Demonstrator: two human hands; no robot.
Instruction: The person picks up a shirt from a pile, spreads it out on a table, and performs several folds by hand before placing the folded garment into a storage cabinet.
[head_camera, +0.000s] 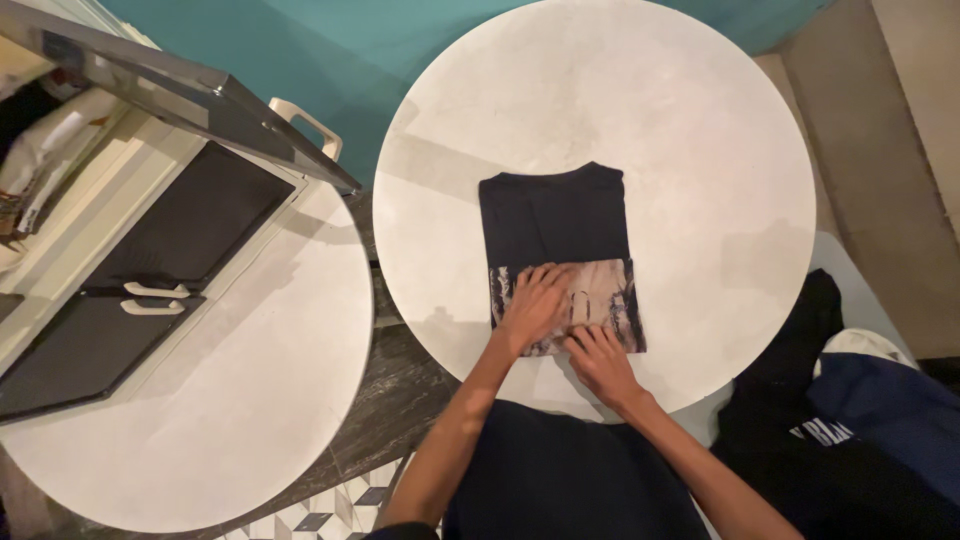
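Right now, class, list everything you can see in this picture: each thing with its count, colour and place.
folded T-shirt: one, dark navy with a pale printed panel, middle of the round table
round table: one, white, centre
second round table: one, white, lower left
cabinet: one, white with dark door panels, far left
pile of clothes: one, dark, lower right
tiled floor: patterned, between the tables
left hand: flat on the shirt's printed panel
right hand: flat on the shirt's near edge
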